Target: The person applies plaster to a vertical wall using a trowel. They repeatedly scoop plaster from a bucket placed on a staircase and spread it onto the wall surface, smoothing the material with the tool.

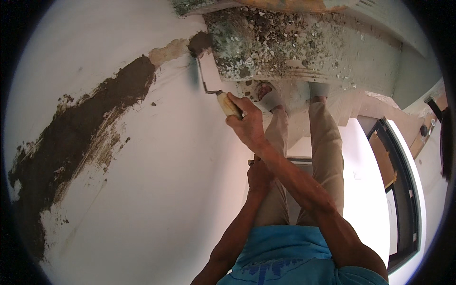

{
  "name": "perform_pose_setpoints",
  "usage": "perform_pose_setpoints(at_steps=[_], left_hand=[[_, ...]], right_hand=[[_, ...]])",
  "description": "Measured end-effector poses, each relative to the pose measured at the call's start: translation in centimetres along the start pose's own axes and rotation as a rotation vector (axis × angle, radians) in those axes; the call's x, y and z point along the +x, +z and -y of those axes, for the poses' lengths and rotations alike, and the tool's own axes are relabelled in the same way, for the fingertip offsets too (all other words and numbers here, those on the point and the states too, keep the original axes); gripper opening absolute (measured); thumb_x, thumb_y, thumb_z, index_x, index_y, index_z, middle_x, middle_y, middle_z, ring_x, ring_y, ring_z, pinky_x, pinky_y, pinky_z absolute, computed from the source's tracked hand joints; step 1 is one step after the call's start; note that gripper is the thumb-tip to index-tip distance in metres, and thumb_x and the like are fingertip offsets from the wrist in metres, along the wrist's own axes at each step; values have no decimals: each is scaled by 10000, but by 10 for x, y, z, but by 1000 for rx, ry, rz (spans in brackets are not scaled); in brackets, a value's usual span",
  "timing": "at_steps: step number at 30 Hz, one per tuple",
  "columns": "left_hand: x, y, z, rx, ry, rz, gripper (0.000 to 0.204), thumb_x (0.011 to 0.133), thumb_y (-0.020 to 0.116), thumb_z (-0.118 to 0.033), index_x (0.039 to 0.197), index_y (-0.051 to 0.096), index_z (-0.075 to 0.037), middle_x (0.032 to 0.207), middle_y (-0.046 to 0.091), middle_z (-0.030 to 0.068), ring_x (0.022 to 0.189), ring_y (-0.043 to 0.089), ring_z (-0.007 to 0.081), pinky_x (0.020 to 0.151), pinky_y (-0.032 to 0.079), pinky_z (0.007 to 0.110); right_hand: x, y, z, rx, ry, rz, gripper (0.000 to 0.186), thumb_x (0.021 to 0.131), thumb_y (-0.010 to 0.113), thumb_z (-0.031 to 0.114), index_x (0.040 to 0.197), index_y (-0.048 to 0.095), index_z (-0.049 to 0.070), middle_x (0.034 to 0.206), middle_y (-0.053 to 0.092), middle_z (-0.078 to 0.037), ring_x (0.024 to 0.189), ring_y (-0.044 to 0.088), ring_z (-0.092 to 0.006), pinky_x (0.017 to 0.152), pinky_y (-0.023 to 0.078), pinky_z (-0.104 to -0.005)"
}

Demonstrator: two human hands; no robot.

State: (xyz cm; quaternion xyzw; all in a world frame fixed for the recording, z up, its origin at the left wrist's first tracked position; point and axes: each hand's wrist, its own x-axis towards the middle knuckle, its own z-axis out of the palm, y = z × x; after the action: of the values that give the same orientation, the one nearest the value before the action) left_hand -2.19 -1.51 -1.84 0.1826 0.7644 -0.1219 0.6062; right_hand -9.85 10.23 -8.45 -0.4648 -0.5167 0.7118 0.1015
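My right hand [248,121] is closed around the pale handle of a trowel [209,71]. The flat blade points up and away, its tip at a dark patch of wet mortar [200,42] on the white wall [161,156]. From that patch a lighter, dry-looking stretch leads left into a broad, dark mortar band [90,109] with smeared edges. Lower down, my left hand [260,176] is closed near my thigh, partly behind my right forearm. A small tan end shows at its top, but what it belongs to is hidden.
Rubble and chips [275,38] lie over a greenish ledge [351,57] beside the wall. My feet stand just below its edge. A curved orange-brown rim [294,5] shows at the top. To the right are a white wall edge and a dark-framed opening [403,190].
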Motion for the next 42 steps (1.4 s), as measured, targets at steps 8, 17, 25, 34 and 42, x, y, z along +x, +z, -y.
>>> perform_pose_setpoints(at_steps=[8,17,25,34,42], left_hand=[[-3,-8,-7,-57,22,-136,659,840,724,-423,1347,508,-62,1262,546,138,1034,617,384,811,586,469],[-1,3,-2,-58,74,-236,642,828,737,-455,1280,535,-46,1193,567,167,979,632,399,785,587,472],[-7,1,-6,-96,79,-298,615,834,728,-446,1265,550,-45,1179,570,176,1005,633,404,782,584,488],[5,21,15,-102,158,-241,549,873,685,-391,1294,557,-64,1184,589,194,1075,622,400,857,554,498],[-29,-5,6,-361,173,-417,524,901,659,-351,1333,555,-74,1285,585,191,1147,592,406,990,475,507]], right_hand=[[49,2,-17,-14,-41,-22,587,742,683,48,1309,594,-76,1036,639,-162,916,591,-170,841,483,-280],[1,-22,23,-23,-10,124,580,744,676,46,1317,616,-29,983,608,-100,871,552,-171,827,458,-270],[28,-3,3,-48,-65,-17,595,731,687,84,1306,614,-51,1016,646,-153,905,598,-225,863,478,-302],[-69,-71,76,-100,-39,292,588,767,640,67,1341,577,-47,1063,667,-149,947,620,-218,864,492,-309],[-108,-189,150,-345,46,280,568,758,624,4,1326,595,10,1098,696,-193,949,671,-231,846,527,-335]])
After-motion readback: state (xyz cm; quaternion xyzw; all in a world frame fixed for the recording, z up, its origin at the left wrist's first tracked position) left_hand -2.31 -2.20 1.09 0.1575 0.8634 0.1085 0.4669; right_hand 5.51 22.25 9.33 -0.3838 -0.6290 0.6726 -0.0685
